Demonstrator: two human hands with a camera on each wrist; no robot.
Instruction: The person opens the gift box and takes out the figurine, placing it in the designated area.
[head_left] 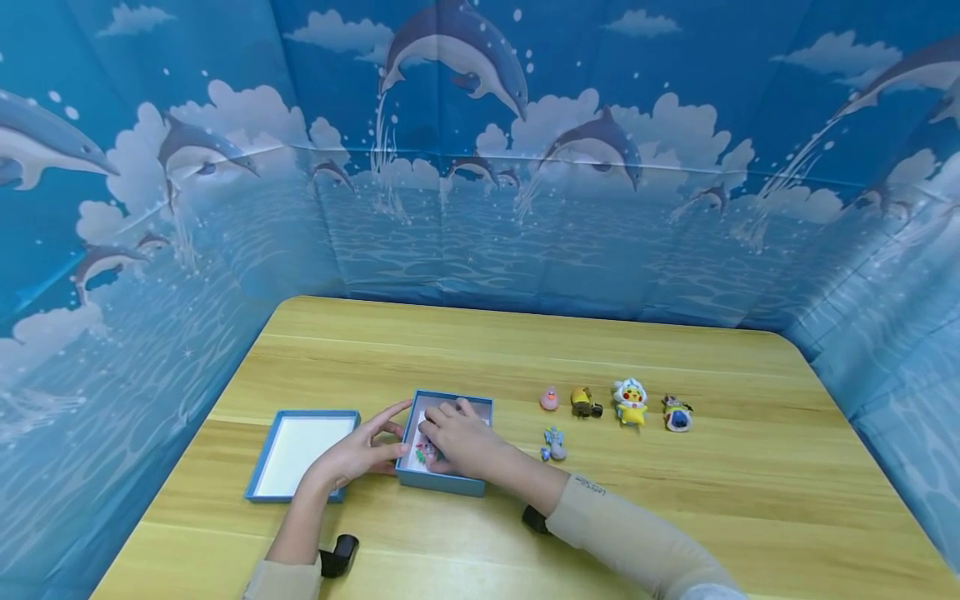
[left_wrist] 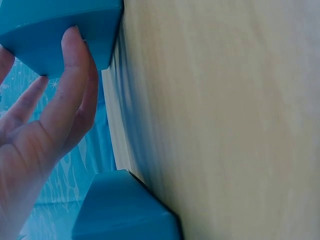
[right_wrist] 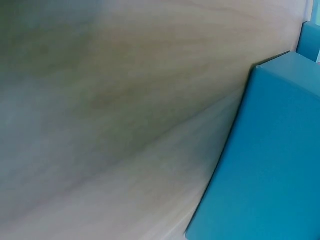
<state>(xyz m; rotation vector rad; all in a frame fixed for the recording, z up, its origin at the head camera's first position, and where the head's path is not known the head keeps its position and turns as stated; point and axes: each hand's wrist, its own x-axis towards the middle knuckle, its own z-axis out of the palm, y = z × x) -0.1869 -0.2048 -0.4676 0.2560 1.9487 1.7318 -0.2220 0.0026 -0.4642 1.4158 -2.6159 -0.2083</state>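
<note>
A blue box [head_left: 442,481] with a pale inside stands open on the table in the head view. My left hand [head_left: 362,452] is at its left side, fingers spread and fairly straight. In the left wrist view, that hand's fingertips [left_wrist: 74,37] touch the box's outer wall [left_wrist: 30,35]. My right hand [head_left: 465,437] reaches down into the box from the right, fingers bent. Beside its fingers shows a small pink and green figure [head_left: 426,452]; I cannot tell whether the hand grips it. The right wrist view shows the blue box wall [right_wrist: 270,150], with no fingers visible.
Left of the box lies its blue-edged lid [head_left: 300,457], white inside up. To the right stand a pink figure [head_left: 550,399], a yellow and brown figure [head_left: 582,402], a yellow figure in white [head_left: 631,403], another figure [head_left: 677,414] and a grey-blue one [head_left: 555,444].
</note>
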